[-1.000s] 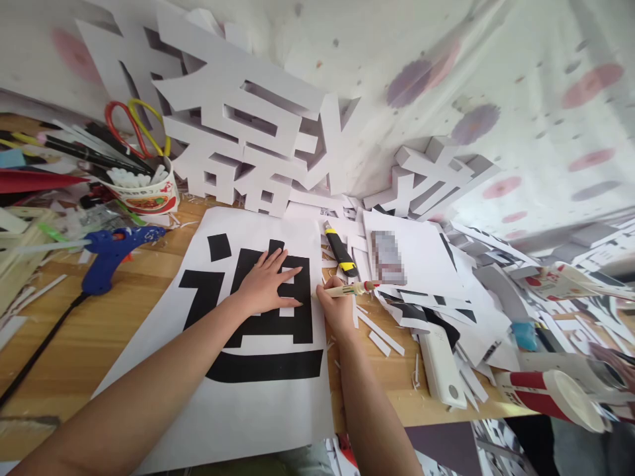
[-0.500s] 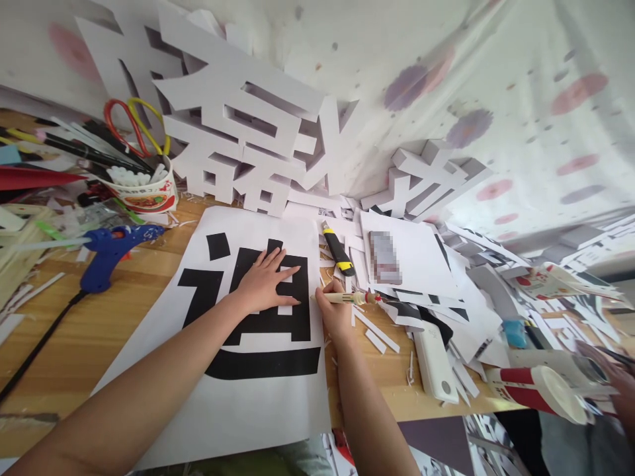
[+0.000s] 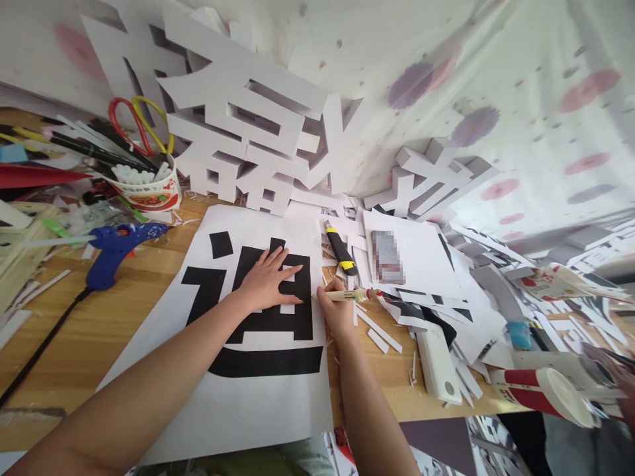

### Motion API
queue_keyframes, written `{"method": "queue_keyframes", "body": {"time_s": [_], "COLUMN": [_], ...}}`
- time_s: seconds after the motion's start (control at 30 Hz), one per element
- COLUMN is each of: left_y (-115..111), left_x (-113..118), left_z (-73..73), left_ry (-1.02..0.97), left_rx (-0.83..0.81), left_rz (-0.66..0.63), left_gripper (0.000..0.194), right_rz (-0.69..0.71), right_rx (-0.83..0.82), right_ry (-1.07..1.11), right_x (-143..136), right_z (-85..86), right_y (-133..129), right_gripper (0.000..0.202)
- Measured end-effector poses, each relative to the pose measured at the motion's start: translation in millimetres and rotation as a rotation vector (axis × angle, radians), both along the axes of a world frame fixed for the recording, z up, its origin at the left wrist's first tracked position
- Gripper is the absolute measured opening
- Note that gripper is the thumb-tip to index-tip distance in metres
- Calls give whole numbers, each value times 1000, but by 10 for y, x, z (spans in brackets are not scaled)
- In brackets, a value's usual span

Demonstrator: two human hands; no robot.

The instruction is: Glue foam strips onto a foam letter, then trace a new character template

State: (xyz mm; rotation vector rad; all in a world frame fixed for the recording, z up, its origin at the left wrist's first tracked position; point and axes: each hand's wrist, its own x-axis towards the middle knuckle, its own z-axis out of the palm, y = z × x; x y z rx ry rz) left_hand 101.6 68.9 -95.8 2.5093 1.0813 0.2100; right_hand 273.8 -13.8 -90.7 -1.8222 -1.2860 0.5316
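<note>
One large white paper sheet (image 3: 268, 404), printed with a bold black Chinese character (image 3: 268, 362), lay on the pale wooden surface (image 3: 133, 301) at seven o'clock from the view's middle. The character showed a square dot at its eleven o'clock, a boxy windowed part and a sweeping bar at six. The left hand (image 3: 262, 283) pressed flat on it, fingers spread, gripping nothing. The right hand (image 3: 338, 314) was closed around one cream, slim pen (image 3: 354, 295), red-ended, at the sheet's three o'clock edge.

From the sheet, one black-and-yellow plastic cutter (image 3: 340, 250) lay toward two o'clock, one blue plastic glue gun (image 3: 106, 258) toward nine. One printed white paper bowl (image 3: 153, 193), at ten o'clock, held a bunch of white sticks (image 3: 135, 175). One red-and-white paper cup (image 3: 533, 390) was at four; its contents were hidden.
</note>
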Motion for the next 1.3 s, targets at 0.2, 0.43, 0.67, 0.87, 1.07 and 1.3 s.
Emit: {"method": "queue_keyframes", "body": {"time_s": [0.2, 0.43, 0.67, 0.87, 1.07, 1.3], "left_y": [0, 0, 4, 4, 4, 5], "left_x": [4, 3, 4, -1, -3, -2], "left_z": [-8, -1, -18, -11, -18, -27], "left_ry": [1, -1, -3, -3, -12, -15], "left_rx": [6, 8, 7, 5, 11, 18], "left_rz": [1, 0, -1, 0, 0, 5], "left_gripper": [83, 84, 83, 84, 83, 83], "right_rz": [-8, 37, 30, 36, 69, 73], "right_rx": [-17, -1, -6, 2, -1, 10], "right_ry": [9, 7, 15, 16, 18, 24], "right_x": [-8, -6, -2, 4, 12, 17], "right_z": [27, 36, 40, 37, 32, 33], "right_y": [5, 5, -4, 2, -9, -6], "right_gripper": [23, 23, 24, 24, 23, 23]}}
